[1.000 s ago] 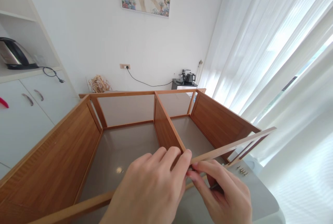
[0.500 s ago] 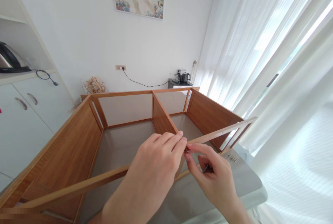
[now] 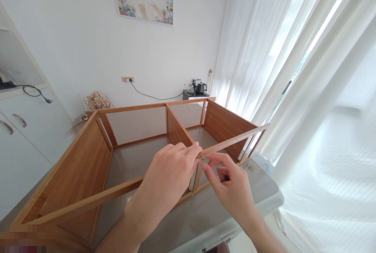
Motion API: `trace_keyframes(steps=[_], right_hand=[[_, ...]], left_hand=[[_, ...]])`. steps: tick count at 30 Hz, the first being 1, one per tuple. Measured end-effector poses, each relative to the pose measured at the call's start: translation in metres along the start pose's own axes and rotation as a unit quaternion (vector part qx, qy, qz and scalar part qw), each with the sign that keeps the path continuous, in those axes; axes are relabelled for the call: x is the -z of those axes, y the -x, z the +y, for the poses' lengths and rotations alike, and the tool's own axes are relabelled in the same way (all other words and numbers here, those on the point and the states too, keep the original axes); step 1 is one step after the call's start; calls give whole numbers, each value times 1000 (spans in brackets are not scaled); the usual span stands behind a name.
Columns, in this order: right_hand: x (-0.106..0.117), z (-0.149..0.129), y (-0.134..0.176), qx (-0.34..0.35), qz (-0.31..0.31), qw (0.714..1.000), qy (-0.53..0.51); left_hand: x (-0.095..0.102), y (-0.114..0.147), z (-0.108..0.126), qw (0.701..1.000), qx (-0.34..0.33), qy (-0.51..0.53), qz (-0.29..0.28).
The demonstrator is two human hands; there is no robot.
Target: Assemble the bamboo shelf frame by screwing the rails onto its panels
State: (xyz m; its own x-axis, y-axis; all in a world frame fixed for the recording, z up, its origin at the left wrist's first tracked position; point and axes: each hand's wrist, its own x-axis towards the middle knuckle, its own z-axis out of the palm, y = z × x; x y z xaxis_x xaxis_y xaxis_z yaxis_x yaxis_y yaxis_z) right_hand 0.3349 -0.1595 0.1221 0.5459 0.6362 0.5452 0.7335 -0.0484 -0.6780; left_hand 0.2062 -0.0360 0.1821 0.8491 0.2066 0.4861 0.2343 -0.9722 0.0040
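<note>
My left hand (image 3: 169,176) is wrapped over the wooden frame (image 3: 235,140) where its middle divider (image 3: 179,125) meets the front rail; its fingertips are partly hidden behind the wood. A screw (image 3: 202,158) sticks out of the rail beside those fingers. Just right of the screw, my right hand (image 3: 233,182) has thumb and index finger apart, not touching it. Its other fingers curl round a small dark metal tool (image 3: 225,179), mostly hidden in the palm.
The frame lies on a grey-topped table (image 3: 264,190). Several loose screws (image 3: 250,166) lie on its right part. White curtains (image 3: 317,127) hang at the right. A small stand with a kettle (image 3: 201,87) and dried plants (image 3: 96,100) are behind; a white cabinet (image 3: 26,135) stands left.
My right thumb and index finger have let go of the screw and drawn back a little, leaving it in the rail. My left hand keeps its hold. The whole view has shifted right.
</note>
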Motion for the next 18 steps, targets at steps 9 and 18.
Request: trace_keyframes(steps=[9,18], right_hand=[[-6,-2,-8,82,49,994,45],[-6,-2,-8,112,39,992,50]], left_hand=[[-1,1,-2,1000,6,21,-18],[-2,0,-4,999,13,27,-20]])
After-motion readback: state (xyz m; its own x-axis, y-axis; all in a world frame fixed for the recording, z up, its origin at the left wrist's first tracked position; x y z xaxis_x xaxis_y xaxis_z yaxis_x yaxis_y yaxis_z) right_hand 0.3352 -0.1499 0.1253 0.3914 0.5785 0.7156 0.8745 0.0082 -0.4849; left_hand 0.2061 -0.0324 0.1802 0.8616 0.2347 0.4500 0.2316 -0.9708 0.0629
